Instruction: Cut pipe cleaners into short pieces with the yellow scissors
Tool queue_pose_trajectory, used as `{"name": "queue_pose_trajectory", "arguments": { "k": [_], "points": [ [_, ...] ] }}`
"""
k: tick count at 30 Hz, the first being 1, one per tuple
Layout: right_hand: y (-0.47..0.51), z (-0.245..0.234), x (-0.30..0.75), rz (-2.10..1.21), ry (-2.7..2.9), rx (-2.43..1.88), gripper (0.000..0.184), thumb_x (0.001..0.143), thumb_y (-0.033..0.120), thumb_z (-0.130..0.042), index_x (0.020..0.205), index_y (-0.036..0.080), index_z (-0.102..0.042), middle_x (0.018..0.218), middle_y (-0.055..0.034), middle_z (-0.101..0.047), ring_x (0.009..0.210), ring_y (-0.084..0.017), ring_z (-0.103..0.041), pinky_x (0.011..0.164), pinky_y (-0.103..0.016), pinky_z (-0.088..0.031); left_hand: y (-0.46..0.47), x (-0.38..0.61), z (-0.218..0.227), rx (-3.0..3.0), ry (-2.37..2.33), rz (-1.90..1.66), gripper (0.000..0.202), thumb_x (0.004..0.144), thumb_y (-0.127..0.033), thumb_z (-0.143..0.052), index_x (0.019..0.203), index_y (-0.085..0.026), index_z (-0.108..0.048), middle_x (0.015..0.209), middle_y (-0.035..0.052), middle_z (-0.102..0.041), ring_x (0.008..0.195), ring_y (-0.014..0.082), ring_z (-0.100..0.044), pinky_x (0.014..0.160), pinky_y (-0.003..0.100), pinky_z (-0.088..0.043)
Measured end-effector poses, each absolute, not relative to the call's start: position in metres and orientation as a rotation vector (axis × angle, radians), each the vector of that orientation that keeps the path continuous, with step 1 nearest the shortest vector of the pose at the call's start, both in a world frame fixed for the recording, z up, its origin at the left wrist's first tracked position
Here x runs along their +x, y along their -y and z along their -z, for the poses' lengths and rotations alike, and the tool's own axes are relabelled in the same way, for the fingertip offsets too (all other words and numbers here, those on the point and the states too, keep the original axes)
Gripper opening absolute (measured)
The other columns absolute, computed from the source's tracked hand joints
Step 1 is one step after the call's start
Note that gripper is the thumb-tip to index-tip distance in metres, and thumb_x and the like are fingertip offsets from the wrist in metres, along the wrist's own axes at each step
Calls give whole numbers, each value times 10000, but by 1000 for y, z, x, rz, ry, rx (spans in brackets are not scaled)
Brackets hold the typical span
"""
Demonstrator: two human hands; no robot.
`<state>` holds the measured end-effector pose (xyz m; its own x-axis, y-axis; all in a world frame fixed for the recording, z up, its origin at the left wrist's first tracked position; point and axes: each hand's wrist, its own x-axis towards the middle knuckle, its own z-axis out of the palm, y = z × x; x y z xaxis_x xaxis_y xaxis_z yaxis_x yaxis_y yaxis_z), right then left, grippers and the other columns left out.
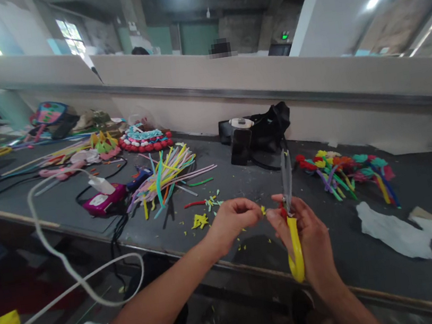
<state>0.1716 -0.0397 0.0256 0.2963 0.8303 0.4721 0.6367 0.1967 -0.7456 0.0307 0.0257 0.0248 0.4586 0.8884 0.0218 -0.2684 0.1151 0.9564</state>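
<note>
Right hand (311, 230): fingers gripping scissors (296, 250). Left hand (232, 223): fingers pinched, contents unclear. Yellow clippings (199, 221), desk's (357, 254) near edge: spillable if brushed.

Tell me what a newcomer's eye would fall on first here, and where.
Probably the yellow-handled scissors, held in the right hand with the blades pointing away from the person. Next would likely come the bundle of colourful stems on the dark table, beyond the left hand and to its left, then the bright flowers toward the table's right side.
</note>
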Motion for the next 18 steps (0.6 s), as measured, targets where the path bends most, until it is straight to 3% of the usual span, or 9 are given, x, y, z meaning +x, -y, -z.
{"name": "queue_pose_trajectory", "arguments": {
  "k": [6, 18],
  "points": [
    [49, -19, 169, -31, 1636, -1688, 314, 863, 447, -552, 1074, 221, -609, 895, -33, -693, 725, -168, -644, 650, -253, -470, -29, 31, -30, 831, -527, -1208, 133, 688, -234, -684, 639, -149, -595, 562, -36, -505, 558, 81, -449, 598, 227, -373],
    [58, -4, 170, -3, 1818, -1754, 260, 895, 415, -494, 1049, 251, -624, 867, -3, -705, 713, -160, -649, 621, -238, -430, -29, 29, -29, 753, -542, -1296, 100, 663, -200, -724, 678, -130, -654, 610, -19, -578, 583, 72, -486, 604, 199, -387]
  ]
}}
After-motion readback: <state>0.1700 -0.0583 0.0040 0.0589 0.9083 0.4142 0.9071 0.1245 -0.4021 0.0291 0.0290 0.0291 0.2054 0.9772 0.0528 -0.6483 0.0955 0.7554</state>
